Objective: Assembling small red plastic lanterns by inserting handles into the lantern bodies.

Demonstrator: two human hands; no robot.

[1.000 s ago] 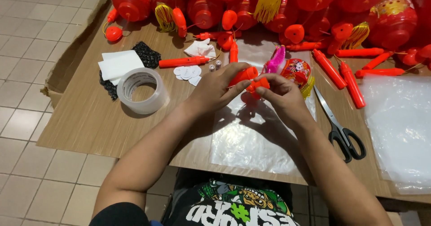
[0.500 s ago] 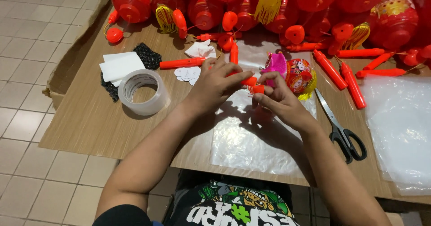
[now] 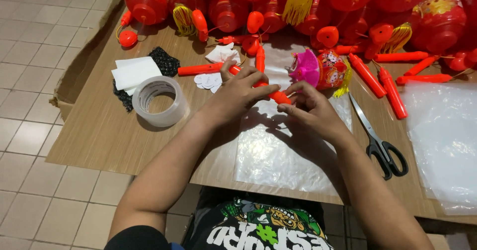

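While the left hand (image 3: 238,93) pins the orange stick (image 3: 271,92) and the right hand (image 3: 310,108) pinches its near end, this looks like the fiddly assembly step. It sits mid-table over the plastic sheet (image 3: 271,155), long axis slanting from far-left to near-right, so next probably needs a steady squeeze.

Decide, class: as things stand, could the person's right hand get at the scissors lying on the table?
Probably yes. The scissors lie flat on the table just beside the right forearm, with nothing on top of them. But the right hand is busy holding the orange stick with the left hand, so it would need to let go first.
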